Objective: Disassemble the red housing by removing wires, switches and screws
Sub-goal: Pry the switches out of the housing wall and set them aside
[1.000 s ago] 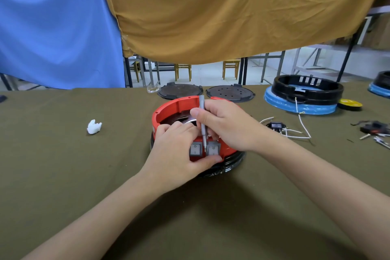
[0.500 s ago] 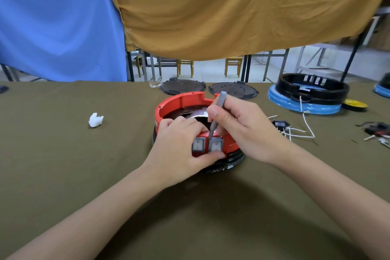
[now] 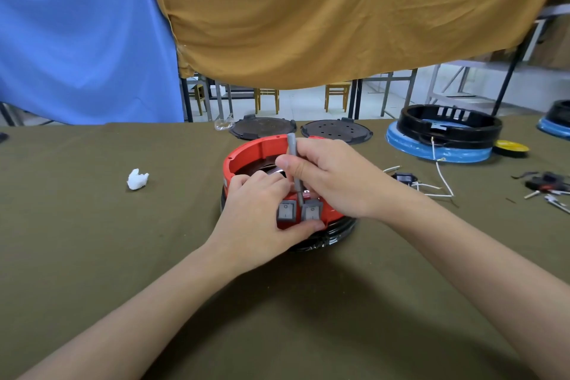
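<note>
The round red housing (image 3: 251,153) sits on a black base (image 3: 327,236) in the middle of the table. Two grey rocker switches (image 3: 287,211) are set in its near wall. My left hand (image 3: 257,219) grips that wall, fingers over the rim and thumb under the switches. My right hand (image 3: 333,177) holds a thin grey tool (image 3: 293,149) nearly upright, its tip down between the two switches behind the wall.
A white crumpled scrap (image 3: 137,179) lies to the left. Two dark round lids (image 3: 336,131) rest at the back. A black ring on a blue base (image 3: 444,139) stands at the right, with white wires (image 3: 438,179), a yellow disc (image 3: 510,147) and small parts (image 3: 546,185) nearby.
The grey tool has swung from leaning right to nearly upright, its tip staying by the switches. My left hand has kept its hold on the housing wall.
</note>
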The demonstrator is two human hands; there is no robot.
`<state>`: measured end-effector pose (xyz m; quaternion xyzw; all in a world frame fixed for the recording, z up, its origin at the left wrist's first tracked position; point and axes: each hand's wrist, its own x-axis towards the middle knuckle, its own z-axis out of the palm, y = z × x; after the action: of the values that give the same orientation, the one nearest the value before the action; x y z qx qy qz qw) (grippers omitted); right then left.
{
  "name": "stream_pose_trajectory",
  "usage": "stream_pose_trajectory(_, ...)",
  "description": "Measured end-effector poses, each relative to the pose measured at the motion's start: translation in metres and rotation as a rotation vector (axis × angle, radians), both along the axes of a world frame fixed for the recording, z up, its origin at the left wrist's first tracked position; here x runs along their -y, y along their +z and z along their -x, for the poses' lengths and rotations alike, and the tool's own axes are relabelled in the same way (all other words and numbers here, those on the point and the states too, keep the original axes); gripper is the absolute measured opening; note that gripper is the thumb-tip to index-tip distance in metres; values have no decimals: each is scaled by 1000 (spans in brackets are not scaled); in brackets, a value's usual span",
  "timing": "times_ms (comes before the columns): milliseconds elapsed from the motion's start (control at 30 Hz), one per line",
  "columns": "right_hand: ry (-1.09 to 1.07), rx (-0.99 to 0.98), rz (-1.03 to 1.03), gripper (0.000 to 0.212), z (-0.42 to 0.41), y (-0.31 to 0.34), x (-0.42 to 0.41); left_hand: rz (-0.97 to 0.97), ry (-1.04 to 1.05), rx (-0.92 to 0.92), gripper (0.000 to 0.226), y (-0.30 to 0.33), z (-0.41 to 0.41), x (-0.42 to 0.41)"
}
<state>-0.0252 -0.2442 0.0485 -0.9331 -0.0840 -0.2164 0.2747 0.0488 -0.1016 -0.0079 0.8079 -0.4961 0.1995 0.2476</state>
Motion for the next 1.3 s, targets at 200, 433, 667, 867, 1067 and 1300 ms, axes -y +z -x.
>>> stream_pose_trajectory(200, 30, 92, -111, 26, 13, -15, 6, -2, 5, 6, 59, -1, 0, -1)
stream_pose_trajectory(433, -13, 36, -69, 31, 7, -4, 3, -9, 9, 10, 60, 0, 0, 0)
stream_pose_trajectory(667, -31, -23, -43, 41, 0, -6, 1, 12, -33, -8, 58, 0, 3, 1)
stream_pose_trajectory(867, 22, 87, -57, 28, 20, -13, 10, 1, -16, -5, 62, -1, 1, 1)
stream_pose_trajectory(1067, -8, -36, 100, 38, 6, 3, -2, 20, -37, -7, 60, -1, 2, 1)
stream_pose_trajectory(1300, 4, -106, 69, 39, 2, 9, -2, 32, -57, -12, 56, 0, 3, 2)
